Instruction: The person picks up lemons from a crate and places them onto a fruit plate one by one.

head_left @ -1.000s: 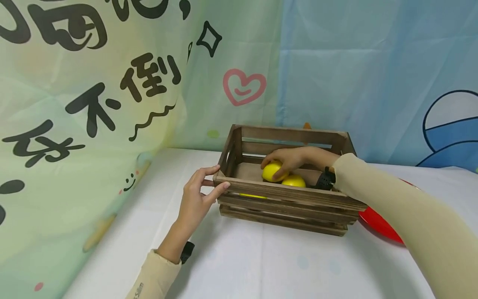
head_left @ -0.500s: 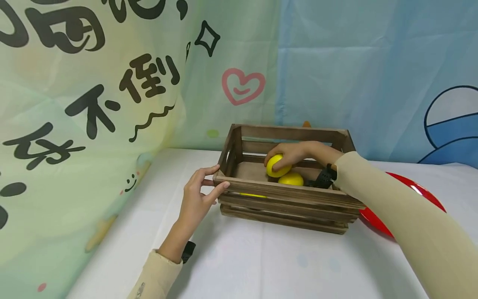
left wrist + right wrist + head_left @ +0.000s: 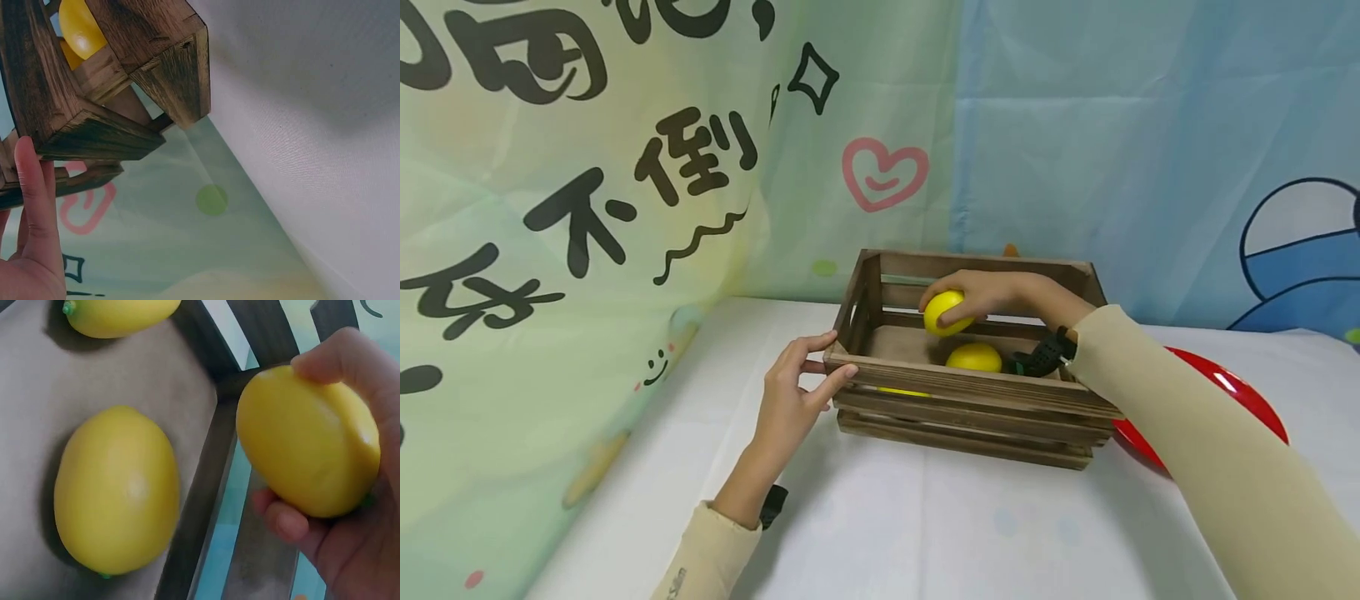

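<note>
A dark wooden slatted crate (image 3: 970, 400) stands on the white table. My right hand (image 3: 981, 296) is inside it, holding a yellow lemon (image 3: 945, 311) (image 3: 309, 440) lifted above the crate floor. A second lemon (image 3: 973, 357) (image 3: 115, 487) lies on the floor below it, and a third lemon (image 3: 119, 314) lies further along; yellow shows through the front slats (image 3: 904, 391). My left hand (image 3: 797, 387) grips the crate's front left corner (image 3: 94, 125), thumb on the front and fingers (image 3: 37, 206) on the side.
A red plate (image 3: 1217, 392) lies on the table right of the crate, partly behind my right arm. Printed cloth backdrops hang close behind and to the left. White tablecloth (image 3: 925, 517) spreads in front of the crate.
My right hand has lifted the lemon up from beside the other lemon, toward the crate's back rim. The left hand has stayed on the corner.
</note>
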The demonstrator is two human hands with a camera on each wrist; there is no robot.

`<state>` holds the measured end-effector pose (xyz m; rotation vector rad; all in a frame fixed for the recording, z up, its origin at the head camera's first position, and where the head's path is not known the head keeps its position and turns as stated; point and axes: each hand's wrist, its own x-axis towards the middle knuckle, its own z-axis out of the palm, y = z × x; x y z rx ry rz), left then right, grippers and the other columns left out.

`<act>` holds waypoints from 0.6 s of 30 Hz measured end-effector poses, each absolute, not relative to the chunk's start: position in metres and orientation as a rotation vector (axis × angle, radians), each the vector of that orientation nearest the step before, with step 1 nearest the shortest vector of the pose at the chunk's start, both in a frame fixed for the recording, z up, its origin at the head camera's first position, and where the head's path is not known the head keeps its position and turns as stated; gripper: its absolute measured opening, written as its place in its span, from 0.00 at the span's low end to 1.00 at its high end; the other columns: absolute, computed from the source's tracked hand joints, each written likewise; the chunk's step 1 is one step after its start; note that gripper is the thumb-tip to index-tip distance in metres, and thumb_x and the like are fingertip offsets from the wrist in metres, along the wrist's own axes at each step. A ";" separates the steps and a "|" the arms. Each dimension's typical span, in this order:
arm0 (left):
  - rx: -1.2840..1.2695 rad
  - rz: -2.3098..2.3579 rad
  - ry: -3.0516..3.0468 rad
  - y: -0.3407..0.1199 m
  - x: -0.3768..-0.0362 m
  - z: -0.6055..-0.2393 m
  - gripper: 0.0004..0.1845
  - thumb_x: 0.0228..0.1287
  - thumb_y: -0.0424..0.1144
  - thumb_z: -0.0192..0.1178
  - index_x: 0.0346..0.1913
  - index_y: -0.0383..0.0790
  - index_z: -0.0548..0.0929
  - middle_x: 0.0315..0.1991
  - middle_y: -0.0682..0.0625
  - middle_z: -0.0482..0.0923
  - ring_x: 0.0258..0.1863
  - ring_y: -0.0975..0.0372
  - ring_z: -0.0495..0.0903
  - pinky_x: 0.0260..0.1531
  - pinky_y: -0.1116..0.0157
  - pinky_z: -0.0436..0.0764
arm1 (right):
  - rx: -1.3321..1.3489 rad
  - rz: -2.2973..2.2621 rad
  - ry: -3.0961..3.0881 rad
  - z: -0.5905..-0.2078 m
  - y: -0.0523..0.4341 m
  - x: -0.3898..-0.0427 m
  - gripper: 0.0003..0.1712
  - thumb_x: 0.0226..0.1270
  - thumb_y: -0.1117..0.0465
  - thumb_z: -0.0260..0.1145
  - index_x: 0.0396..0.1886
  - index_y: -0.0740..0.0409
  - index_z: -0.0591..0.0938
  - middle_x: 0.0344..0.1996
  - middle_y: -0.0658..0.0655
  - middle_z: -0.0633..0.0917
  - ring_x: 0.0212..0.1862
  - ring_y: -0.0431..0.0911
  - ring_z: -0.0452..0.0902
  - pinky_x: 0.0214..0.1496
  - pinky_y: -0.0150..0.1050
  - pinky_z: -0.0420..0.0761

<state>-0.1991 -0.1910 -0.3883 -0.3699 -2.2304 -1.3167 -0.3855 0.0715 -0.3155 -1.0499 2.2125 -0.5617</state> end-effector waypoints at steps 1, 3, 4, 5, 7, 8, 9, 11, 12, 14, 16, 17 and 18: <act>-0.373 -1.316 -2.229 -0.190 -0.199 -0.389 0.23 0.59 0.36 0.70 0.56 0.35 0.78 0.52 0.43 0.78 0.37 0.53 0.84 0.16 0.70 0.81 | -1.043 -0.579 2.212 -0.316 0.073 -0.385 0.27 0.71 0.56 0.61 0.66 0.59 0.71 0.46 0.60 0.76 0.32 0.47 0.69 0.32 0.38 0.74; -0.381 -1.320 -2.227 -0.189 -0.199 -0.391 0.23 0.59 0.36 0.70 0.56 0.35 0.78 0.52 0.43 0.78 0.37 0.53 0.84 0.15 0.70 0.81 | -1.018 -0.615 2.206 -0.316 0.076 -0.384 0.28 0.70 0.56 0.61 0.67 0.60 0.71 0.46 0.59 0.76 0.29 0.47 0.69 0.30 0.38 0.74; -0.386 -1.322 -2.226 -0.187 -0.200 -0.392 0.23 0.59 0.36 0.70 0.56 0.35 0.78 0.52 0.43 0.78 0.37 0.53 0.84 0.15 0.70 0.81 | -1.000 -0.634 2.205 -0.315 0.077 -0.383 0.28 0.70 0.56 0.61 0.67 0.60 0.71 0.46 0.59 0.76 0.29 0.46 0.69 0.30 0.38 0.75; -0.390 -1.321 -2.226 -0.186 -0.200 -0.393 0.23 0.59 0.36 0.70 0.56 0.35 0.78 0.52 0.43 0.78 0.38 0.53 0.83 0.16 0.70 0.81 | -0.984 -0.650 2.203 -0.314 0.079 -0.382 0.28 0.70 0.56 0.62 0.67 0.60 0.71 0.46 0.60 0.76 0.28 0.47 0.69 0.30 0.38 0.75; -0.391 -1.322 -2.225 -0.185 -0.200 -0.392 0.23 0.59 0.36 0.70 0.56 0.35 0.78 0.52 0.43 0.78 0.38 0.53 0.83 0.16 0.70 0.81 | -0.973 -0.665 2.209 -0.311 0.080 -0.380 0.28 0.70 0.56 0.62 0.67 0.60 0.71 0.48 0.60 0.76 0.30 0.47 0.70 0.31 0.39 0.76; -0.389 -1.324 -2.228 -0.185 -0.200 -0.391 0.23 0.59 0.37 0.70 0.56 0.35 0.78 0.52 0.43 0.78 0.38 0.53 0.83 0.16 0.70 0.81 | -0.971 -0.669 2.213 -0.308 0.080 -0.379 0.28 0.71 0.56 0.62 0.67 0.60 0.71 0.48 0.59 0.76 0.31 0.48 0.70 0.32 0.40 0.76; -0.383 -1.323 -2.232 -0.185 -0.200 -0.391 0.23 0.60 0.37 0.70 0.56 0.35 0.78 0.52 0.43 0.78 0.38 0.53 0.83 0.17 0.70 0.81 | -0.976 -0.672 2.220 -0.306 0.079 -0.378 0.28 0.71 0.55 0.62 0.67 0.59 0.71 0.49 0.60 0.76 0.32 0.49 0.71 0.33 0.41 0.77; -0.371 -1.314 -2.236 -0.186 -0.199 -0.389 0.23 0.59 0.37 0.70 0.56 0.35 0.78 0.51 0.44 0.78 0.38 0.53 0.83 0.17 0.70 0.81 | -0.997 -0.681 2.234 -0.301 0.076 -0.375 0.29 0.70 0.54 0.62 0.68 0.58 0.71 0.52 0.60 0.75 0.35 0.50 0.72 0.35 0.45 0.79; -0.364 -1.309 -2.236 -0.187 -0.199 -0.388 0.23 0.59 0.37 0.70 0.56 0.36 0.78 0.51 0.44 0.78 0.38 0.54 0.83 0.16 0.70 0.81 | -1.006 -0.685 2.244 -0.299 0.074 -0.373 0.29 0.70 0.53 0.63 0.68 0.56 0.71 0.53 0.59 0.75 0.36 0.51 0.72 0.37 0.46 0.79; -0.358 -1.299 -2.236 -0.189 -0.198 -0.387 0.23 0.59 0.37 0.70 0.56 0.36 0.78 0.50 0.44 0.79 0.37 0.54 0.83 0.16 0.70 0.81 | -0.999 -0.712 2.247 -0.294 0.072 -0.370 0.29 0.70 0.52 0.63 0.67 0.55 0.71 0.55 0.59 0.73 0.38 0.52 0.72 0.38 0.48 0.80; -0.356 -1.296 -2.236 -0.190 -0.198 -0.387 0.23 0.59 0.37 0.70 0.57 0.35 0.78 0.50 0.44 0.79 0.37 0.54 0.83 0.16 0.70 0.81 | -0.987 -0.733 2.252 -0.290 0.071 -0.368 0.29 0.69 0.52 0.64 0.67 0.54 0.72 0.56 0.59 0.72 0.40 0.52 0.72 0.38 0.47 0.80; -0.355 -1.297 -2.237 -0.191 -0.198 -0.387 0.23 0.60 0.37 0.70 0.57 0.36 0.78 0.50 0.44 0.79 0.37 0.54 0.83 0.16 0.70 0.81 | -0.980 -0.744 2.252 -0.289 0.071 -0.367 0.29 0.69 0.52 0.64 0.67 0.54 0.72 0.56 0.59 0.72 0.41 0.52 0.72 0.38 0.47 0.80; -0.354 -1.298 -2.237 -0.192 -0.198 -0.387 0.23 0.60 0.37 0.70 0.57 0.36 0.78 0.51 0.44 0.79 0.37 0.54 0.83 0.16 0.70 0.81 | -0.981 -0.754 2.250 -0.287 0.071 -0.366 0.28 0.69 0.53 0.64 0.67 0.54 0.72 0.57 0.59 0.72 0.41 0.52 0.71 0.38 0.46 0.80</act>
